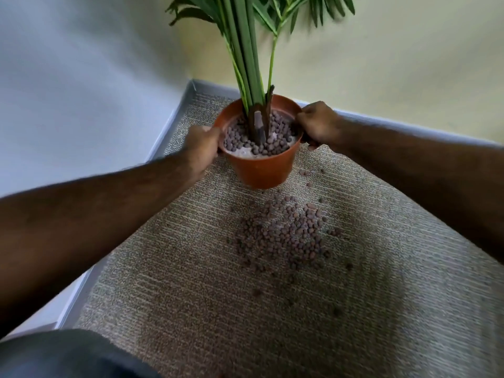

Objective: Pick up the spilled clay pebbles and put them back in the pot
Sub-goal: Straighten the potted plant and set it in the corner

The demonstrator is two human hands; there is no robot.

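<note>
A terracotta-coloured plastic pot [261,170] with a green palm-like plant [245,50] stands upright on the carpet in a room corner. Brown clay pebbles partly cover a pale surface inside it. My left hand [203,144] grips the pot's rim on the left side. On the right side my right hand [317,124] grips the rim, fingers curled over the edge. A heap of spilled clay pebbles [286,230] lies on the carpet just in front of the pot, with stray ones scattered around it.
Beige ribbed carpet [191,282] covers the floor. A grey skirting board [174,118] runs along both walls meeting behind the pot. My dark-clothed knee [68,356] shows at the lower left.
</note>
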